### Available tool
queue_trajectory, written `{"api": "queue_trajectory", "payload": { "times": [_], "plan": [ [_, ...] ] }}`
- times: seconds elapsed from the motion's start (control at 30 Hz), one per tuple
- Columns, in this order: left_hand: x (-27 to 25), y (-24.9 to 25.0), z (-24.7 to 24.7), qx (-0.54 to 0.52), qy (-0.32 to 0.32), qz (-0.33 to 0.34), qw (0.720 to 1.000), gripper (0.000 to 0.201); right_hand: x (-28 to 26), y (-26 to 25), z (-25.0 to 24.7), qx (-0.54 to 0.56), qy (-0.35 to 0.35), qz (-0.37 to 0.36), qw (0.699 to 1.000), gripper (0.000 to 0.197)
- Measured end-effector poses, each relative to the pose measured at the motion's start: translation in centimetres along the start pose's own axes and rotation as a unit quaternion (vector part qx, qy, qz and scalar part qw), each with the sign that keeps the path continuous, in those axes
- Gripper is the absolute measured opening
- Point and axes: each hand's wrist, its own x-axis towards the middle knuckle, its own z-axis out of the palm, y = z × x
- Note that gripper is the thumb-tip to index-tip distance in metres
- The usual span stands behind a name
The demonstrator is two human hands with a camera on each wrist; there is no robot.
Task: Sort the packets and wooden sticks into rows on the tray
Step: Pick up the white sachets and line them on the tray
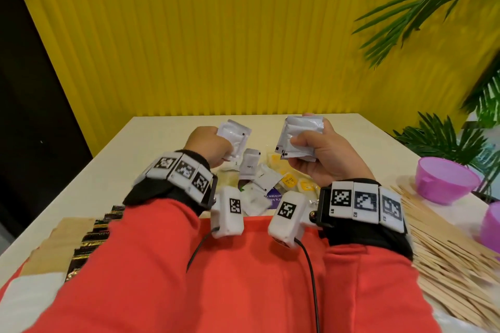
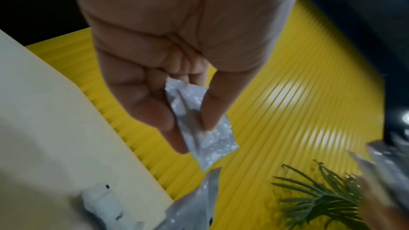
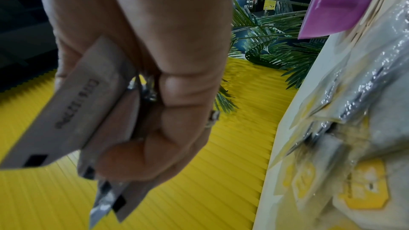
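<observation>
My left hand [image 1: 209, 147] is raised over the table and pinches a silvery white packet [image 1: 234, 134]; in the left wrist view the packet [image 2: 199, 125] sits between thumb and fingers [image 2: 152, 114]. My right hand [image 1: 318, 154] grips a small stack of silver packets [image 1: 300, 134], seen fanned out in the right wrist view as packets [image 3: 73, 111] under the thumb. Between and below the hands lies a loose pile of white and yellow-labelled packets [image 1: 266, 180]. Wooden sticks [image 1: 443, 254] lie spread on the right side. Dark packets [image 1: 92, 240] stand in a row on a brown tray [image 1: 54, 249] at the left.
Two purple bowls [image 1: 443, 178] stand at the right table edge beside the sticks, also seen as a purple bowl [image 3: 336, 6] in the right wrist view. Green palm leaves [image 1: 438, 138] hang past the right side. A yellow ribbed wall [image 1: 216, 35] stands behind the cream table [image 1: 167, 127].
</observation>
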Motion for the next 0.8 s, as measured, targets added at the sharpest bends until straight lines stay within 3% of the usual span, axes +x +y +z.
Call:
{"api": "queue_trajectory", "payload": {
  "times": [0.07,0.23,0.33,0.5,0.7,0.8],
  "plan": [
    [-1.6,-0.3,0.1,-0.031,-0.021,0.056,0.998,0.010,0.1,0.1,-0.1,0.000,-0.005,0.003,1.000,0.042],
    [-3.0,-0.2,0.9,-0.061,-0.014,0.140,0.988,0.007,0.1,0.3,0.0,-0.042,-0.020,0.013,0.999,0.031],
    [-2.8,-0.4,0.9,-0.082,0.001,0.140,0.987,0.002,0.2,0.5,0.1,-0.061,-0.026,0.010,0.998,0.030],
    [-2.9,-0.6,0.9,-0.112,0.010,0.132,0.985,0.030,0.2,0.5,0.4,-0.079,-0.056,-0.015,0.995,0.031],
    [-3.1,-0.4,0.7,-0.062,-0.028,0.153,0.986,0.024,-0.2,0.4,1.2,-0.126,-0.099,-0.063,0.985,0.053],
    [-3.2,-0.3,0.6,-0.080,-0.046,0.167,0.982,0.024,-0.1,0.5,1.5,-0.145,-0.105,-0.072,0.981,0.052]
  ]
}}
